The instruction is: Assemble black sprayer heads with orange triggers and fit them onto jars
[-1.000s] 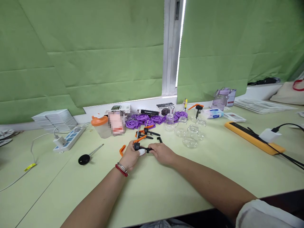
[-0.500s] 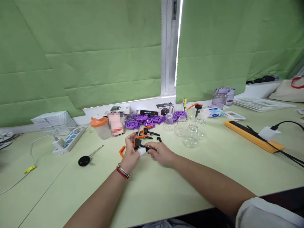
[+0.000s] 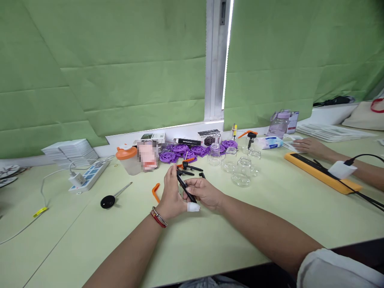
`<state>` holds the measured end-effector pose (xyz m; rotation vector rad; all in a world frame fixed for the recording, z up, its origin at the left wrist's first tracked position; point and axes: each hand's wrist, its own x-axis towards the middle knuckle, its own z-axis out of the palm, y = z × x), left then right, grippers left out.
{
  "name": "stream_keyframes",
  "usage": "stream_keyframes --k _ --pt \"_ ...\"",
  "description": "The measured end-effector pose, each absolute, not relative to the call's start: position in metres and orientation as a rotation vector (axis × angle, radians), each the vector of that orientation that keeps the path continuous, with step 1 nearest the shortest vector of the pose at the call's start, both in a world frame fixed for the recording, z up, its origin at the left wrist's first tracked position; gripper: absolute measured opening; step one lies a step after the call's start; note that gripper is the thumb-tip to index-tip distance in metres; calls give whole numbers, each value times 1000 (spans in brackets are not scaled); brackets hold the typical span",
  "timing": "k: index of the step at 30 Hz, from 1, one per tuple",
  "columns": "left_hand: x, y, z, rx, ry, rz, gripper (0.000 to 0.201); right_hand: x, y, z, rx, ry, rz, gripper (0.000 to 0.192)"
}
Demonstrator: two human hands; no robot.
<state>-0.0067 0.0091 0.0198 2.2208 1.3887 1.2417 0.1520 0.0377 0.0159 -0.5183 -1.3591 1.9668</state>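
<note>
**Right hand (image 3: 207, 194) holds a black part (image 3: 186, 188)**

The part slants between the 2 hands, over the surface (image 3: 210, 248); the right fingers are closed on it; the left hand (image 3: 172, 196) is beside it, thumb well apart from the raised fingers and capped with a white wrap (image 3: 193, 207); I cannot tell whether the left fingers touch the part's far end; an orange handle (image 3: 155, 192) lies on the surface just left of the left hand; beyond the hands lie black pieces (image 3: 194, 167) and purple discs (image 3: 180, 149), with glass jars (image 3: 241, 180) to the right; farther right, another person's hand (image 3: 309, 147) rests over papers (image 3: 289, 147), near a yellow power strip (image 3: 318, 173).
</note>
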Motion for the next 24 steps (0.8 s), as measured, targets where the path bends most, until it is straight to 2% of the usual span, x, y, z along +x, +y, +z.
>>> stream_keyframes --k 4,10,20,24 --pt "-4 10 16 2213 1437 1217 137 152 36 18 -523 -1319 1995 37" --pt "1 6 20 2178 1409 1360 119 151 36 15 -519 -1242 2052 39" --pt "6 -1 26 2128 1355 1466 104 150 39 11 -485 -1214 2096 55" --pt "2 1 25 2054 1415 1371 105 151 49 10 -562 -1312 2059 49"
